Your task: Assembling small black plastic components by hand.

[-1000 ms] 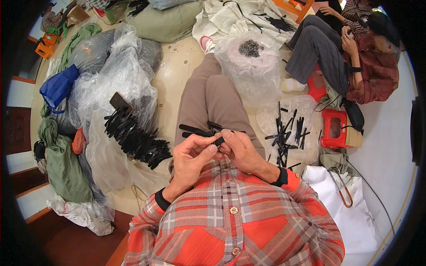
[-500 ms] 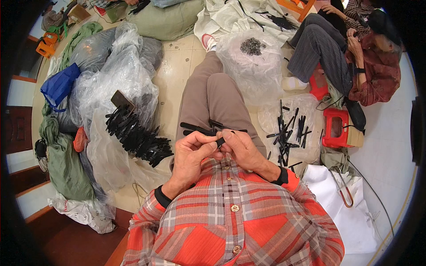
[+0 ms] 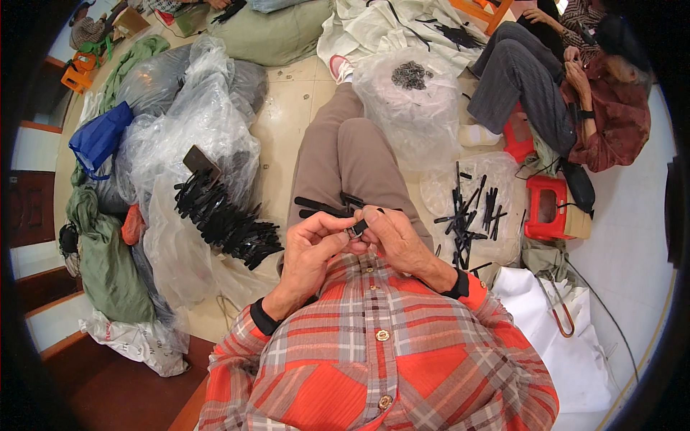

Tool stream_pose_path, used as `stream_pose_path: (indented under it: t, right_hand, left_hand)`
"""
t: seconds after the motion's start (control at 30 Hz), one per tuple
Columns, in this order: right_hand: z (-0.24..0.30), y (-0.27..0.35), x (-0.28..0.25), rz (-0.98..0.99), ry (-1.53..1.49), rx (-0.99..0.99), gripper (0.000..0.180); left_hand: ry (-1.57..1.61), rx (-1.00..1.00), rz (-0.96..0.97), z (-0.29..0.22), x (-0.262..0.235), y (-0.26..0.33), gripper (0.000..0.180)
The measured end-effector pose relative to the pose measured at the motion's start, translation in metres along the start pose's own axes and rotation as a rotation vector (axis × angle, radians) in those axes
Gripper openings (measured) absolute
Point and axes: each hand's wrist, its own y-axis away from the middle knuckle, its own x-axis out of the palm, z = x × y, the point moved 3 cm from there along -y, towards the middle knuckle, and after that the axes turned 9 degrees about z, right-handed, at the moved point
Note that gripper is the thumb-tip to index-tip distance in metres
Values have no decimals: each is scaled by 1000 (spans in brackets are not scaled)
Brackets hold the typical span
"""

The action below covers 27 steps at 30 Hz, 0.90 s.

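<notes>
Left of the person's brown trousers, a strip of bare tiled floor leaves a passage alongside them, walled on its far side by a bulky heap of clear plastic and a pile of black strips. Over the trousers' lap, the left hand and right hand fill the space around a small black piece. Right of the trousers, a rounded clear bag blocks the shin side; nearer, a narrow floor gap separates them from a littered plastic sheet, with a red stool beyond.

A red-grey plaid shirt with black cuffs tops taupe trousers.
</notes>
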Motion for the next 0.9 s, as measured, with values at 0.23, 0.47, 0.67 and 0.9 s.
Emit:
stream_pose_path:
  t: [0.23, 0.47, 0.67, 0.9]
  right_hand:
    - [-1, 2, 0, 9, 134, -57, 34]
    - [0, 3, 0, 0, 161, -52, 34]
    - [-2, 3, 0, 7, 145, -44, 34]
    - [-5, 3, -2, -37, 70, 6, 33]
  left_hand:
    - [4, 13, -8, 4, -1, -1, 11]
    - [-18, 7, -4, 7, -3, -2, 8]
    - [-27, 10, -21, 4, 0, -1, 7]
    - [-88, 41, -27, 4, 3, -4, 8]
